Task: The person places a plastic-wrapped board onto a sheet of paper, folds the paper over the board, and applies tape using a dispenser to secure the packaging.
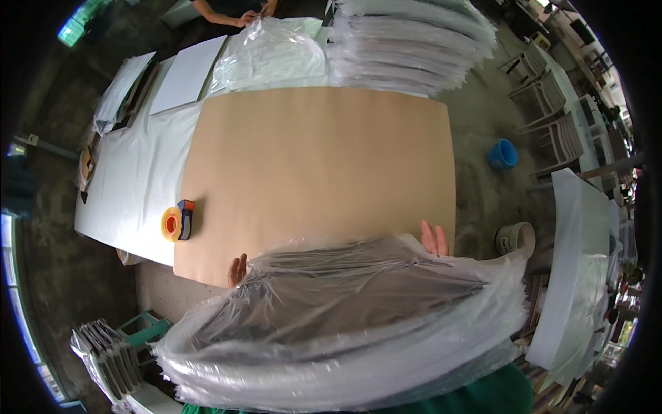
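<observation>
- a broad bundle of crinkled clear plastic film (331, 303), darker in the middle and whitish and layered along its near side, spreads across the lower part of the view, in front of the person's body.
- the left hand (236, 270) shows only its fingers, by the far left corner of the film bundle; the rest is hidden, so i cannot tell whether its grip is clenched or released.
- the right hand (434, 239) shows straight, raised fingers at the far right edge of the bundle; its thumb and palm are hidden, and its grip cannot be told either.
- a large, flat brown paper sheet (324, 165) lies beyond the bundle, on a worktop with a white cover (131, 179); the bundle hides part of its near edge.
- a blue-and-orange tape dispenser with a yellowish roll (177, 221) stands by the left edge of the sheet.
- at the far side, a co-worker's hands (248, 18) touch a clear plastic wrapping (272, 55), just beside a stack of plastic-wrapped pieces (407, 45).
- to the right, a round blue bucket (503, 154) stands on the floor.
</observation>
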The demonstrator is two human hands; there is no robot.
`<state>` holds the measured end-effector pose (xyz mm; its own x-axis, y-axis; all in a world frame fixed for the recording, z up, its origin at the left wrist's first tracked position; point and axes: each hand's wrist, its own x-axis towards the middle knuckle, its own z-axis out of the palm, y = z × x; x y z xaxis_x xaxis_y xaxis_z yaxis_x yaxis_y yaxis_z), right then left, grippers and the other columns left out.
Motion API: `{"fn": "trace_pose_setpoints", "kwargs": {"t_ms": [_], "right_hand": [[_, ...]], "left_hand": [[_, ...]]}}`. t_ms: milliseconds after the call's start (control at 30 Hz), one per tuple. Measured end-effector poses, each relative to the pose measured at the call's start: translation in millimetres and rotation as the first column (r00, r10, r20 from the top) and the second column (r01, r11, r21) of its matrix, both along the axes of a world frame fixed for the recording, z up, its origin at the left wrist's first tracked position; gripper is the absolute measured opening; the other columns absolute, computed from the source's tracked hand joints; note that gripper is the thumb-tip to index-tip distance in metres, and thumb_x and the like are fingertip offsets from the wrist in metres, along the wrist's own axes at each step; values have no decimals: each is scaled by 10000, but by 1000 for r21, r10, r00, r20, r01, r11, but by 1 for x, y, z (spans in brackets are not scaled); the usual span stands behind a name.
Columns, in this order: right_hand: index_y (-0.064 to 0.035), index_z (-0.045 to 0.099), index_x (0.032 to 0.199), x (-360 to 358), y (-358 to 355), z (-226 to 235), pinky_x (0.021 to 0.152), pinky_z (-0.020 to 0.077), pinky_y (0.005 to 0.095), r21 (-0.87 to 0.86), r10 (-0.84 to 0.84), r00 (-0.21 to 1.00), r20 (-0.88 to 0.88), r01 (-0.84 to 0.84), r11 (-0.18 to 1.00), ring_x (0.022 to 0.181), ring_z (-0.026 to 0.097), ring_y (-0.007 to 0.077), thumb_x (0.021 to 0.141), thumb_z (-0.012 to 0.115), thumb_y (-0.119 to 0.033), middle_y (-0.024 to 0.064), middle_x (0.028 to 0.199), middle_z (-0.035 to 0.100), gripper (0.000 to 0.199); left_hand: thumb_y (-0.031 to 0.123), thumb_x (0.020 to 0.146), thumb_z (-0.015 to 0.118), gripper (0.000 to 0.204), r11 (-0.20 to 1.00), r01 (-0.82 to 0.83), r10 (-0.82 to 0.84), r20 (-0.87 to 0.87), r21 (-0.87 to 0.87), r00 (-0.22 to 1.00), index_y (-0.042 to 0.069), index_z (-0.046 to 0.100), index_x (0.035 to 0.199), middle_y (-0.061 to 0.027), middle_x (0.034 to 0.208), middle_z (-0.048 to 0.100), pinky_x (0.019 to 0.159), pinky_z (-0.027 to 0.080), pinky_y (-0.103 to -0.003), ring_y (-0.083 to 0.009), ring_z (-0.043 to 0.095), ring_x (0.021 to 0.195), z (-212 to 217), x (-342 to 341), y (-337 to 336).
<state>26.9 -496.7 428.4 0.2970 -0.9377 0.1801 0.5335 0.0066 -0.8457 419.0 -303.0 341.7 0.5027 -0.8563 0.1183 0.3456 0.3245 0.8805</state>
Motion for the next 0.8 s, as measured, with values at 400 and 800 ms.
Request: {"fn": "trace_pose_setpoints", "kwargs": {"t_ms": [400, 800], "right_hand": [[-1, 318, 1266, 3, -27, -121, 966, 303, 364, 44, -96, 917, -388, 122, 992, 1158, 366, 279, 836, 515, -357, 212, 1267, 364, 592], [98, 586, 827, 92, -68, -128, 712, 443, 376, 144, -122, 337, -934, 664, 734, 769, 570, 294, 643, 633, -641, 187, 816, 602, 763]], "left_hand": [[464, 854, 391, 645, 884, -281, 427, -399, 374, 811, 53, 261, 1333, -177, 1382, 273, 1020, 277, -384, -273, 300, 1260, -46, -2, -60], [654, 842, 171, 820, 365, -353, 151, 319, 862, 936, -43, 465, 1158, -245, 1186, 459, 946, 332, -394, -351, 440, 1112, -78, 54, -166]]}}
